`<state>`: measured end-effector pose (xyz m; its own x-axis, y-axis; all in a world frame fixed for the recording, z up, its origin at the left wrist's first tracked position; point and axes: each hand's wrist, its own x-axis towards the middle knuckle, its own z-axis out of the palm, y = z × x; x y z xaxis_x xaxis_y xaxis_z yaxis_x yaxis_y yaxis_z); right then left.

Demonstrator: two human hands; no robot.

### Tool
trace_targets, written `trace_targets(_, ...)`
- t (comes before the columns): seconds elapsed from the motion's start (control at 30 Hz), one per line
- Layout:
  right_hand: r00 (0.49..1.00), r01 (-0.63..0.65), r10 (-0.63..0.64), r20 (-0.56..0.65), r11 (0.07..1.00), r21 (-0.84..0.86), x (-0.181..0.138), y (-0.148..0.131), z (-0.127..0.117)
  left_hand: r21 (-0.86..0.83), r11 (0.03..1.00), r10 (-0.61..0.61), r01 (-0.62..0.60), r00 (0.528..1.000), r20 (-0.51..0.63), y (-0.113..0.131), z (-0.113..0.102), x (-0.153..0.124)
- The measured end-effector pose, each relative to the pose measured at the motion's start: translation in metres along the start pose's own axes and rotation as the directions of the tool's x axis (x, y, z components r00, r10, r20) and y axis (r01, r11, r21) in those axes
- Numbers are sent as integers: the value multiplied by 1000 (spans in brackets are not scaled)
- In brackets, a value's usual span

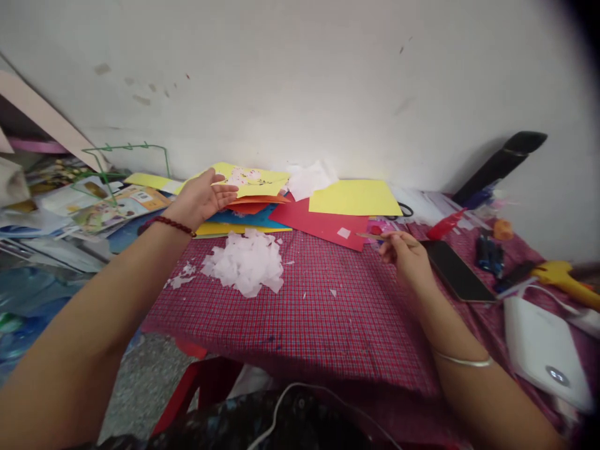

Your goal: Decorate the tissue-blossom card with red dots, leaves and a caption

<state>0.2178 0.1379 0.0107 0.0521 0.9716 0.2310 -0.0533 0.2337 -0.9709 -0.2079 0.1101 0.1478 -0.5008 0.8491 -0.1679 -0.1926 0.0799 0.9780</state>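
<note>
My left hand (206,195) is stretched out with fingers apart, at the left side of a yellow sheet (276,181) that bears a pink blossom-and-branch picture. Whether it touches the sheet I cannot tell. Between the thumb and fingers of my right hand (403,250) is a thin, light-brown stick (369,236), its tip pointing left over the end of a red sheet (319,224). A small white paper scrap (344,233) lies on that red sheet. In front of my left hand, a heap of torn white paper pieces (248,262) rests on the checked cloth.
Another yellow sheet (354,197) and crumpled white paper (309,180) lie by the wall. On the right are a dark phone (459,272), a white power bank (546,350) and a yellow glue gun (565,281). A green wire rack (131,147) and booklets (117,209) occupy the left.
</note>
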Motion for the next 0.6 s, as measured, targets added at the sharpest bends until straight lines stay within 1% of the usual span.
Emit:
trace_targets(0.07,1000,16,-16,5,1000,-4,0,3,1,22,1000,-18,17,998,62,-7,5,-11)
trace_targets(0.13,1000,21,-20,12,1000,-4,1,6,2,132,991,-37,14,984,173,-15,13,-22)
trace_targets(0.23,999,20,-20,31,1000,-5,0,9,4,342,938,-84,-50,926,367,-31,27,-37)
trace_targets(0.27,999,25,-25,36,1000,-10,0,10,5,409,907,-94,-102,897,432,-37,33,-41)
trace_targets(0.33,998,49,-48,44,998,-39,0,11,5,524,801,-80,-288,817,571,-50,48,-46)
trace_targets(0.4,996,80,-76,49,993,-84,-1,12,5,581,619,-55,-528,709,703,-64,66,-46)
trace_targets(0.43,995,95,-90,50,990,-105,-2,12,5,578,531,-42,-619,662,748,-71,76,-45)
trace_targets(0.47,994,106,-100,52,987,-123,-2,12,6,567,476,-28,-672,633,773,-78,86,-44)
trace_targets(0.6,994,99,-88,70,982,-164,-3,13,8,539,356,1,-764,577,817,-104,127,-41)
